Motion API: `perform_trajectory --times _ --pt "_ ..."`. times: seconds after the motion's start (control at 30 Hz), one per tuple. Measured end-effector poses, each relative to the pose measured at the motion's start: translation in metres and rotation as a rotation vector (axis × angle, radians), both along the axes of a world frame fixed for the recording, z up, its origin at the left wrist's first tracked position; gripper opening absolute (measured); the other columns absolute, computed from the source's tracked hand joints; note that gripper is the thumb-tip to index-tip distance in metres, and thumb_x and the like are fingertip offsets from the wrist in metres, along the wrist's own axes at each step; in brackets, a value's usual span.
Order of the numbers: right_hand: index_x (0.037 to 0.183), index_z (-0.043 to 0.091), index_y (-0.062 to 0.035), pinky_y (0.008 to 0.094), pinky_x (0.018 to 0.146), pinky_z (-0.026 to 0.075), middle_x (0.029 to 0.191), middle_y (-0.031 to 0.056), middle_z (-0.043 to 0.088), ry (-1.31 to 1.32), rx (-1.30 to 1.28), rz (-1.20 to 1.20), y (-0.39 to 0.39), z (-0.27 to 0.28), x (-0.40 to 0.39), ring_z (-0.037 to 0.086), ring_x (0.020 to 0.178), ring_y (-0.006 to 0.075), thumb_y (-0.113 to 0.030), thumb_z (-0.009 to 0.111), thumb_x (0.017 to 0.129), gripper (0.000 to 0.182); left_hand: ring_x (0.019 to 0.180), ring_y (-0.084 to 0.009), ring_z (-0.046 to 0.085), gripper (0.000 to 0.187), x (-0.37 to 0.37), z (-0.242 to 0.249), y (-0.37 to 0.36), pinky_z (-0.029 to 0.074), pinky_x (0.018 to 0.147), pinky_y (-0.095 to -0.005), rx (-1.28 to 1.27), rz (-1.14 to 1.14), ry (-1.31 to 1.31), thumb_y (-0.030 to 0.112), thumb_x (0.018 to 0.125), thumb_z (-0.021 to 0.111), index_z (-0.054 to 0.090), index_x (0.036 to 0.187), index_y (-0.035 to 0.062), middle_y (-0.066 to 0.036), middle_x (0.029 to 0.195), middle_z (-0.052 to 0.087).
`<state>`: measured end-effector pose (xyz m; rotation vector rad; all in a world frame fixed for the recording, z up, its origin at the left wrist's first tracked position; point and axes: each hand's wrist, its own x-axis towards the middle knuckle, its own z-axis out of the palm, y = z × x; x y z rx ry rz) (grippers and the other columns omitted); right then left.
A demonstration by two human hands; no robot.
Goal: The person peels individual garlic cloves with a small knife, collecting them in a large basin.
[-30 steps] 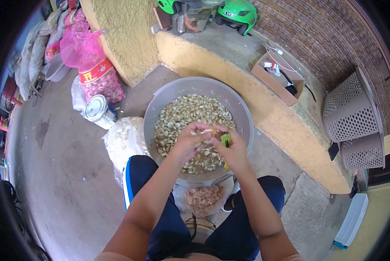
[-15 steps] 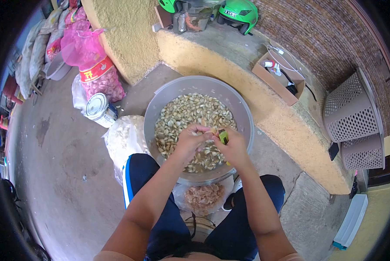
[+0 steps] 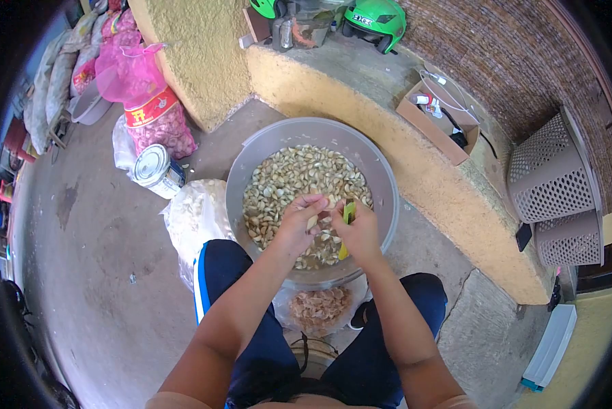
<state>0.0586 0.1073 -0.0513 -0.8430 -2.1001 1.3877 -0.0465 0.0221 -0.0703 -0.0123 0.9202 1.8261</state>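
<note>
A large grey-brown basin (image 3: 381, 163) holds many garlic cloves (image 3: 278, 174) in cloudy water. Over its near half, my left hand (image 3: 297, 223) pinches a pale garlic clove (image 3: 312, 222). Just to the right, my right hand (image 3: 357, 235) is closed around a yellow-green knife (image 3: 349, 213), its handle showing above and below the fingers. The blade is too small to make out. Both hands' fingertips are close together. Below the basin's near rim, a clear bag of brownish garlic skins (image 3: 319, 308) sits between my knees.
A white plastic bag (image 3: 195, 217) of pale pieces leans against the basin's left side. Behind it stand a tin can (image 3: 159, 170) and a pink mesh sack of garlic (image 3: 159, 133). A low yellow ledge (image 3: 442, 180) runs along the right, bearing a cardboard box (image 3: 432, 129) and green helmet (image 3: 375, 22).
The knife in my right hand has turned more upright, with its lower end showing more. My left hand has shifted slightly, and the pale clove in it shows more clearly.
</note>
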Motion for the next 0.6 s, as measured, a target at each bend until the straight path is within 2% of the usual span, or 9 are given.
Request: perform_trajectory --times 0.07,0.27,0.37,0.5,0.6 --pt "0.075 0.055 0.0014 0.0313 0.049 0.04 0.059 0.012 0.053 0.062 -0.082 -0.01 -0.002 0.006 0.0 0.05 0.05 0.021 -0.012 0.062 0.071 0.016 0.072 -0.0131 0.056 0.019 0.0 0.0 0.0 0.03 0.04 -0.0186 0.004 -0.005 0.0 0.011 0.076 0.064 0.052 0.091 0.0096 -0.003 0.085 0.058" --pt "0.08 0.057 0.0005 0.0301 0.052 0.042 0.062 0.0118 0.055 0.025 0.167 0.032 0.009 0.019 0.008 0.053 0.053 0.0184 -0.014 0.064 0.068 0.02 0.067 -0.0081 0.052 0.026 -0.007 0.013 -0.002 0.028 0.039 -0.0181 -0.057 -0.239 0.17 0.017 0.079 0.061 0.053 0.103 0.0083 -0.002 0.084 0.056" --pt "0.082 0.057 0.001 0.0309 0.053 0.042 0.064 0.0134 0.055 -0.085 0.114 0.118 0.016 0.026 0.015 0.054 0.056 0.0218 -0.016 0.065 0.067 0.024 0.062 -0.0059 0.047 0.026 -0.007 0.016 -0.003 0.027 0.039 -0.0175 -0.119 -0.31 0.231 0.02 0.081 0.06 0.054 0.102 0.0061 -0.002 0.082 0.056" --pt "0.082 0.056 0.0022 0.0339 0.055 0.043 0.067 0.0163 0.055 -0.032 0.248 0.157 0.018 0.025 0.015 0.055 0.06 0.0281 -0.017 0.066 0.065 0.027 0.057 -0.0048 0.044 0.027 -0.008 0.021 -0.004 0.027 0.039 -0.0175 -0.295 -0.5 0.459 0.025 0.081 0.059 0.057 0.096 0.0029 -0.001 0.077 0.056" --pt "0.077 0.055 0.0027 0.0358 0.056 0.043 0.067 0.0176 0.055 -0.084 0.213 0.126 0.015 0.027 0.014 0.055 0.061 0.0305 -0.016 0.065 0.065 0.025 0.051 -0.0045 0.043 0.027 -0.007 0.008 -0.002 0.03 0.038 -0.0183 -0.177 -0.41 0.368 0.025 0.083 0.056 0.055 0.096 0.0018 -0.002 0.078 0.057"
